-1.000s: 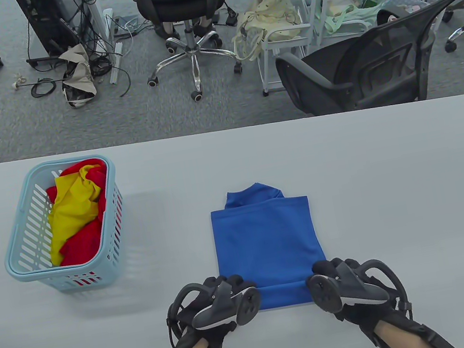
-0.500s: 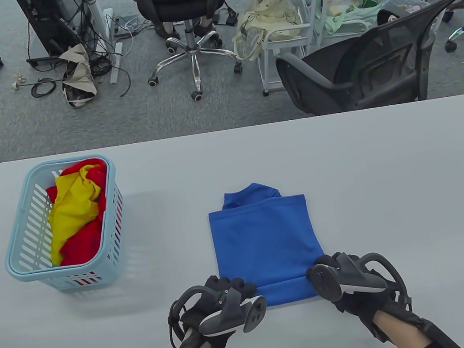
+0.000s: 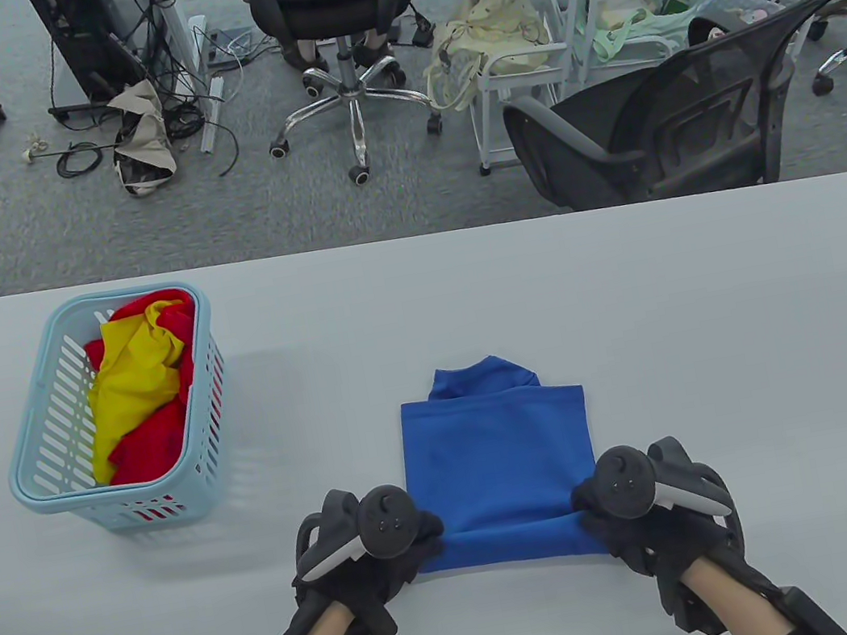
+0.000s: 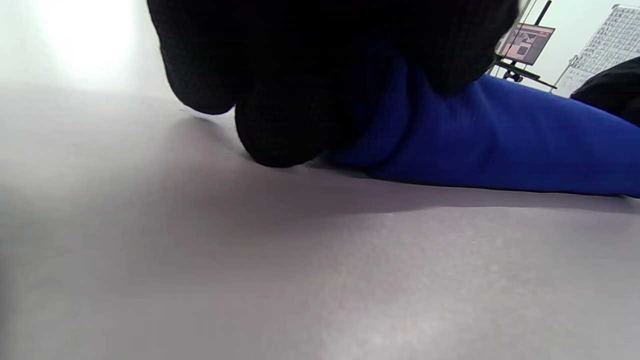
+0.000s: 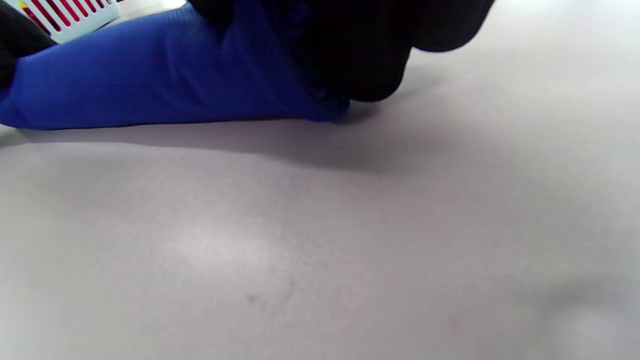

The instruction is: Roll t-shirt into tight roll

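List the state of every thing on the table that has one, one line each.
blue t-shirt: folded narrow, near end rolled up, the rest flat
left hand: grips the roll's left end
right hand: grips the roll's right end
basket: upright, holds red and yellow clothes

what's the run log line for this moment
phase: rolling | shirt: near edge rolled, rest flat on table | left hand: grips roll's left end | right hand: grips roll's right end | basket: untouched
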The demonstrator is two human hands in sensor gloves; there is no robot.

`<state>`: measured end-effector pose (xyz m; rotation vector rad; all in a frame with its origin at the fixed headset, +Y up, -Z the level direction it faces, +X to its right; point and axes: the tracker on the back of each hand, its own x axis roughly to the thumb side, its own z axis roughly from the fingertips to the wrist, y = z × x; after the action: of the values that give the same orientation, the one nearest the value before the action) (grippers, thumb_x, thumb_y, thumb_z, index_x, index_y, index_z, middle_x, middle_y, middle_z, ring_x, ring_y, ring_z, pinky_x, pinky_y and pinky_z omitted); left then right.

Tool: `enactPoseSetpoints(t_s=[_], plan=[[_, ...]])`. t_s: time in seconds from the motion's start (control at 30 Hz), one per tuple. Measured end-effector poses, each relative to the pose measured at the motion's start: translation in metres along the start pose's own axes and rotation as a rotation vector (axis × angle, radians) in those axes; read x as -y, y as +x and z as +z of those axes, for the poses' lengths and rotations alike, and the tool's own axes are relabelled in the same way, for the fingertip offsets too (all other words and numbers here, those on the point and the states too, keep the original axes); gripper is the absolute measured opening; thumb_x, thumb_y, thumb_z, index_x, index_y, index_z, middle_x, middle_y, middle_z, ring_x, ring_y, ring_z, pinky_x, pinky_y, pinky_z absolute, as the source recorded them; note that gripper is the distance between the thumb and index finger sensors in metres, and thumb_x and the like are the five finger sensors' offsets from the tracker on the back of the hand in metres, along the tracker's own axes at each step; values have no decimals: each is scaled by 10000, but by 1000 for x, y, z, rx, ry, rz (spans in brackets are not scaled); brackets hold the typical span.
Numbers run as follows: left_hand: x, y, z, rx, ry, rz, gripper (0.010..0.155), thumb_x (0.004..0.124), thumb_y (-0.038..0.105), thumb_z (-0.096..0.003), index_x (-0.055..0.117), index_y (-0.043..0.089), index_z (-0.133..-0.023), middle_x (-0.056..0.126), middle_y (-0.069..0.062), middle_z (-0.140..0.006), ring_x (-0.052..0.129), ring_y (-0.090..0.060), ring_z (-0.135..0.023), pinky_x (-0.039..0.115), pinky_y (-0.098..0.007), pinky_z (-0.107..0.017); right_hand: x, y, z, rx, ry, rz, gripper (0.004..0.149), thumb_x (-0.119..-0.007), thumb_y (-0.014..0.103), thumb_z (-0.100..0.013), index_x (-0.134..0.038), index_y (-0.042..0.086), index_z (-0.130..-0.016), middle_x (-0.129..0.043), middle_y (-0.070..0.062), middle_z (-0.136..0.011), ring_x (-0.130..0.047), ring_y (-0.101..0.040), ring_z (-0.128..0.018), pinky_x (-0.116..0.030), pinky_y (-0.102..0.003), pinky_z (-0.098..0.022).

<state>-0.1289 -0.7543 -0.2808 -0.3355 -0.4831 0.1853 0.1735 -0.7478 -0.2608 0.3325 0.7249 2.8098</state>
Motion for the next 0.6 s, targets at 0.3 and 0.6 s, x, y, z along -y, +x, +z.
enactPoseSetpoints(t_s=[0.3,0.6], plan=[[-13,37,20,-82,223,-410,484,713,509,-539,745,324,-985,927,78,-872,978,-154,-741,775,-466,-702,-1,13,-5,-64,-50,101,452,-655,413,-652,-609,170,-1031,-799,-35,-863,-912,-236,-686,-675,-526,-627],[26,67,10,92,65,-549,658,753,506,-502,568,308,-1102,724,7,-1106,843,-216,-953,734,-470,-745,3,2,-3,-64,-29,-32,460,-669,408,-649,-618,166,-1037,-806,-39,-881,-915,-249,-709,-670,-531,-636]])
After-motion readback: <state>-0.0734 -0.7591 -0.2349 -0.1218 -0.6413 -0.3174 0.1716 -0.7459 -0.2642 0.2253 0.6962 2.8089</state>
